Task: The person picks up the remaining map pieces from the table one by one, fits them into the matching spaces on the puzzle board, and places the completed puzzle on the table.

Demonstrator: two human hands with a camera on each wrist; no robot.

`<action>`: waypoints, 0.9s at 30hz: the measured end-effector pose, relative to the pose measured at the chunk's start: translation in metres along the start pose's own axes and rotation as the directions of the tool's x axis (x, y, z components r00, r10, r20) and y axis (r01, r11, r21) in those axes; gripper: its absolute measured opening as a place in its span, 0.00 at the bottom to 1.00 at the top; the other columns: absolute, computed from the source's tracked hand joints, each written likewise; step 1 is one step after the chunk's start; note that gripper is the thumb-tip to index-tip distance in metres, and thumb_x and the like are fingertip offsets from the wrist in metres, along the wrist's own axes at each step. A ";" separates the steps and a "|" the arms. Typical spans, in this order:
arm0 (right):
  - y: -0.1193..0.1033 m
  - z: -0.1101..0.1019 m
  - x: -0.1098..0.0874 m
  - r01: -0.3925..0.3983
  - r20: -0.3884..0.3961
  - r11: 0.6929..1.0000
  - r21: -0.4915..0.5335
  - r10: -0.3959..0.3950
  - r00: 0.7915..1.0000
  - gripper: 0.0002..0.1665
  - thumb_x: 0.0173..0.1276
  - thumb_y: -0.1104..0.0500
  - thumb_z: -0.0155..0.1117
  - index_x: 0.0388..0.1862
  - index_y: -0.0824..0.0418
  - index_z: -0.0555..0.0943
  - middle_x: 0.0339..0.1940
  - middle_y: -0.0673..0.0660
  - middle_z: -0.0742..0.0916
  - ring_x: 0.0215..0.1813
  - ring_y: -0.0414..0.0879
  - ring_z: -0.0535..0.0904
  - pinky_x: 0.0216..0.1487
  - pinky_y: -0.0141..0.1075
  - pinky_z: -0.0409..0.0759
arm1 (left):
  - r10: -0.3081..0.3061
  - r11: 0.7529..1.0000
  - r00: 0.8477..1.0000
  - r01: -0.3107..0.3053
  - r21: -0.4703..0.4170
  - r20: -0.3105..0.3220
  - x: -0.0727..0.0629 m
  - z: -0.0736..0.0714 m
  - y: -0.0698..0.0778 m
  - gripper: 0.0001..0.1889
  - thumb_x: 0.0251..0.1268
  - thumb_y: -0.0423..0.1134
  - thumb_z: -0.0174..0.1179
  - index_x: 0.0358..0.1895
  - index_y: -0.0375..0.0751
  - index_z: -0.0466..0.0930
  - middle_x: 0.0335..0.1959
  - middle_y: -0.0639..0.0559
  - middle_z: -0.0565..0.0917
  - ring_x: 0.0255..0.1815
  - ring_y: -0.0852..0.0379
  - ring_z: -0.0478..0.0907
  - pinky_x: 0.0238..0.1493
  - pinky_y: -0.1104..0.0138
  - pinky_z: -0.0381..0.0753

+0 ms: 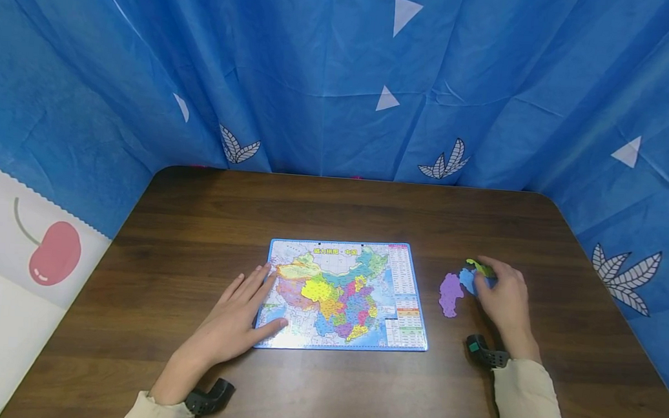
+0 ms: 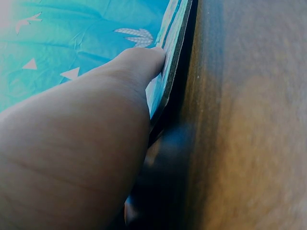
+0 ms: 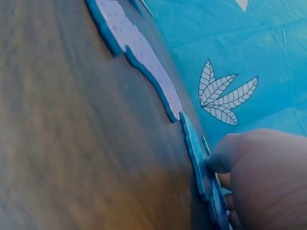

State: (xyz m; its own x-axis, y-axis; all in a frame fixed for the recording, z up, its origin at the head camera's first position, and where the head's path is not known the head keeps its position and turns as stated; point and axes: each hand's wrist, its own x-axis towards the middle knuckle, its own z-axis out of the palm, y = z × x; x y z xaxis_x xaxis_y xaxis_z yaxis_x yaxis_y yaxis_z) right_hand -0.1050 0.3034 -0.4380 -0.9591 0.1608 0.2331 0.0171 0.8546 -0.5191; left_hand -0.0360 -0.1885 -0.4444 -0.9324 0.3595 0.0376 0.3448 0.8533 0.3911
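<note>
A map puzzle board [image 1: 328,293] with a light blue border lies on the table. My left hand [image 1: 245,313] rests on the board's left edge with its fingers straight. Its thumb [image 2: 144,62] lies over that edge in the left wrist view. To the right of the board, my right hand [image 1: 506,295] is over a group of puzzle pieces, its thumb at the blue piece [image 1: 467,280]. A green piece [image 1: 475,264] shows under its index finger. Beside them lies a purple piece [image 1: 451,295]. I cannot tell whether the right fingers pinch a piece.
Dark wooden table [image 1: 356,398] under everything. A blue curtain [image 1: 321,72] with white triangles and leaves hangs along the table's back and right. Black wrist devices [image 1: 210,397] sit on both wrists. A white cloth with a cherry print [image 1: 54,253] hangs at the left.
</note>
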 end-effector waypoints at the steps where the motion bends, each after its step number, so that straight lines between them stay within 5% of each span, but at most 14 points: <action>1: 0.000 0.000 0.000 0.001 -0.002 1.000 -0.002 -0.001 1.000 0.22 0.75 0.62 0.60 0.65 0.68 0.78 0.66 0.75 0.79 0.66 0.73 0.70 0.62 0.70 0.71 | 0.000 1.000 1.000 0.000 0.000 0.001 0.000 0.000 0.000 0.50 0.69 0.71 0.55 0.82 0.41 0.56 0.85 0.45 0.51 0.86 0.44 0.48 0.83 0.45 0.46; 27: -0.005 -0.001 0.001 0.016 -0.049 1.000 0.010 -0.015 0.999 0.21 0.75 0.58 0.62 0.63 0.67 0.81 0.63 0.72 0.82 0.66 0.72 0.72 0.61 0.71 0.72 | 0.006 1.000 1.000 -0.006 0.000 0.000 0.000 0.000 0.000 0.50 0.69 0.71 0.54 0.82 0.41 0.55 0.86 0.46 0.51 0.86 0.45 0.48 0.83 0.45 0.45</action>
State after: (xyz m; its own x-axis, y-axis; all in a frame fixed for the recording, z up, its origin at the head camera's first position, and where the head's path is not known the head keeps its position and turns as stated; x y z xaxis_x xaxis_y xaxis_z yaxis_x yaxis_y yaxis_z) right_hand -0.1056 0.2998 -0.4346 -0.9441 0.1721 0.2813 -0.0008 0.8518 -0.5239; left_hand -0.0360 -0.1886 -0.4450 -0.9304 0.3644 0.0397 0.3500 0.8512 0.3911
